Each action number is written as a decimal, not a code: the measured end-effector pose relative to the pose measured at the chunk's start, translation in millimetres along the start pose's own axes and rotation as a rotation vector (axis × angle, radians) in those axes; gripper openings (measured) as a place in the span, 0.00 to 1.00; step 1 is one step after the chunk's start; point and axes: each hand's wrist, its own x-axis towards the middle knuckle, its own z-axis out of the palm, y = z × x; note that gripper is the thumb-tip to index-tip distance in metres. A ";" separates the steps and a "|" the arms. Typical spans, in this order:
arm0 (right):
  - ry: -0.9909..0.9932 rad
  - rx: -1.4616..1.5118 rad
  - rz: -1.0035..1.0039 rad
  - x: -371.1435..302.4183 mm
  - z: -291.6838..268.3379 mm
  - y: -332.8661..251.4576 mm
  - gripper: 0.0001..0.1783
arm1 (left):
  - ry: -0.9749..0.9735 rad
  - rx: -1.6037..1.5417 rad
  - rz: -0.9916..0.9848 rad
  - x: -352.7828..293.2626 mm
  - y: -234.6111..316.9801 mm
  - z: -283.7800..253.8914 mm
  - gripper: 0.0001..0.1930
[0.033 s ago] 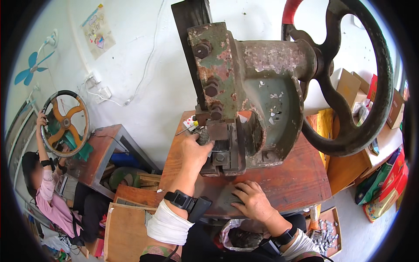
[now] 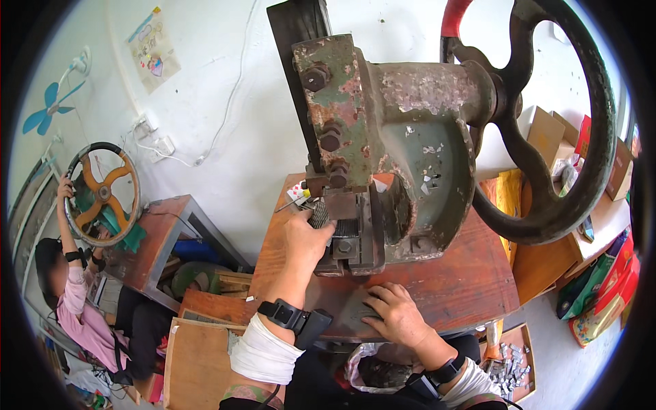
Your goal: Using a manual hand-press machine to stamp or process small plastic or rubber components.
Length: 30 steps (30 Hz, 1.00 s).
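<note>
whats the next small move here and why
Probably ease the left hand back from the press before anyone turns the handwheel: it sits close beside the metal block at the bottom of the upright head, while the right hand rests on the table, away from the wheel.

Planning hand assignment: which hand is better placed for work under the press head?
Left, probably: left hand is at the metal block under the press head; right hand is farther off, near the table edge.
</note>
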 end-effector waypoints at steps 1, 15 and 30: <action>0.002 0.001 0.001 0.5 -0.2 0.3 0.21 | -0.001 0.001 0.002 0.3 0.7 1.7 0.17; -0.007 -0.032 0.012 -0.4 0.6 1.0 0.21 | -0.174 -0.077 0.102 0.6 20.3 12.2 0.19; 0.235 -0.131 0.133 118.4 -14.2 22.1 0.38 | -0.178 -0.189 0.246 4.5 -30.1 20.4 0.21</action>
